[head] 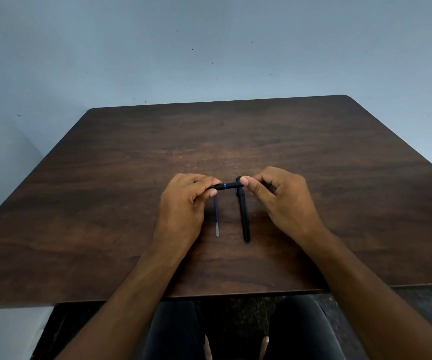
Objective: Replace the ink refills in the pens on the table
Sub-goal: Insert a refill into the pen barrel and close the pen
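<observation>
At frame centre, the left hand [183, 201] and right hand [282, 196] pinched opposite ends of a black pen [226, 186] above the desk [105, 203], a refill [216, 216] and second pen [243, 216] lying below.

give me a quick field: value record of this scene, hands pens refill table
left hand: pinches one end of the held pen
right hand: pinches the other end
held pen: black with a blue band, level above the table
second pen: black, lying on the table
refill: loose, lying left of the second pen
table: dark wood
</observation>
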A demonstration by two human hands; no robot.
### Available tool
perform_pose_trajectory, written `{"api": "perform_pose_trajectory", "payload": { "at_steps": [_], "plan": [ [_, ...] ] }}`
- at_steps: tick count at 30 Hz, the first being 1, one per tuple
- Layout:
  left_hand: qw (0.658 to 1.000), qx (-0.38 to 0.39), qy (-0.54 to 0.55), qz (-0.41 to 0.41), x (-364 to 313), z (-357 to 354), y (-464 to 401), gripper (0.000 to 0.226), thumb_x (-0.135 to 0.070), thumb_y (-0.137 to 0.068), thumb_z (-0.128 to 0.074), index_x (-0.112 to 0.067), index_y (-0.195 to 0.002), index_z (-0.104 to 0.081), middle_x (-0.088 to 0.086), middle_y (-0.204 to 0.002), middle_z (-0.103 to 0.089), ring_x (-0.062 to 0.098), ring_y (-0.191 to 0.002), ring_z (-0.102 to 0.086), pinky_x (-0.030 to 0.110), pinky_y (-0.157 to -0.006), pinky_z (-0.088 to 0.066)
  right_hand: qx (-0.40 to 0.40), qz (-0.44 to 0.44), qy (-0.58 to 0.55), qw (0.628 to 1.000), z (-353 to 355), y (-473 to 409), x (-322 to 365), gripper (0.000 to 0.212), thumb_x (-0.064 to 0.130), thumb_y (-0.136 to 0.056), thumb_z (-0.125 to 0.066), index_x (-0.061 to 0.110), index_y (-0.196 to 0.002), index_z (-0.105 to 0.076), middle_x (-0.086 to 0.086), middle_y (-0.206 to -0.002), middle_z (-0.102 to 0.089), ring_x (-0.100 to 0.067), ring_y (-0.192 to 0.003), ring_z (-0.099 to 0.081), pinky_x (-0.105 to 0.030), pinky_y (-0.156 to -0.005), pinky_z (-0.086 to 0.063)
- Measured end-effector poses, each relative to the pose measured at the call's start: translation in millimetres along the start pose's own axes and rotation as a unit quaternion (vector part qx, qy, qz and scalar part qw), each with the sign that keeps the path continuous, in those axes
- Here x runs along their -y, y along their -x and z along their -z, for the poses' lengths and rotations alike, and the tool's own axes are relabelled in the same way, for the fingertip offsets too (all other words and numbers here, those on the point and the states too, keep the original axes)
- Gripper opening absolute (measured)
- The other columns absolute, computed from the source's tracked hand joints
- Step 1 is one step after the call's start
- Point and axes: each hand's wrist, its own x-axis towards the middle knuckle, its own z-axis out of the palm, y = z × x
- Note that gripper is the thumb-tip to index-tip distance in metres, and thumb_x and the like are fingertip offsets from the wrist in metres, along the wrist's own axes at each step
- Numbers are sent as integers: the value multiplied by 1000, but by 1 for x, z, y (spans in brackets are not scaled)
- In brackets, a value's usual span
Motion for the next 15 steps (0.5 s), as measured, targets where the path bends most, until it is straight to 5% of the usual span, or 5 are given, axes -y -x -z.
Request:
{"api": "perform_pose_trajectory", "payload": {
  "at_steps": [3,5,8,15],
  "plan": [
    [1000,-2,1,-9,1,-1,1,15,-14,-89,-69,-18,-101,-77,-5,-96,-73,10,-93,-56,10,-83,-36,0,-11,-40,999,-2,3,-1,18,45,-88,-71,29,-95,-72,13,-80,-65,-4,-74,-62,-17,-64,-50],
    [1000,-4,-1,-14,2,-2,0,15,-14,-89,-68,-18,-101,-76,-5,-96,-73,11,-92,-56,17,-81,-39,4,-20,-93,995,-1,5,0,28,26,-83,-80,25,-110,-72,10,-91,-70,-7,-83,-68,-22,-75,-58],
    [1000,-11,-2,-14,4,-3,1,15,-14,-89,-69,-19,-101,-76,-4,-95,-73,11,-92,-56,17,-81,-38,9,-20,-115,993,1,5,2,25,11,-83,-81,17,-106,-76,2,-95,-73,-15,-87,-70,-32,-81,-60],
    [1000,-10,-12,-21,3,-3,2,16,-15,-90,-68,-19,-102,-76,-3,-95,-72,15,-91,-58,25,-79,-43,6,-27,-107,994,1,6,1,15,15,-85,-80,17,-99,-78,0,-91,-74,-17,-83,-68,-36,-77,-57]
  ]
}}
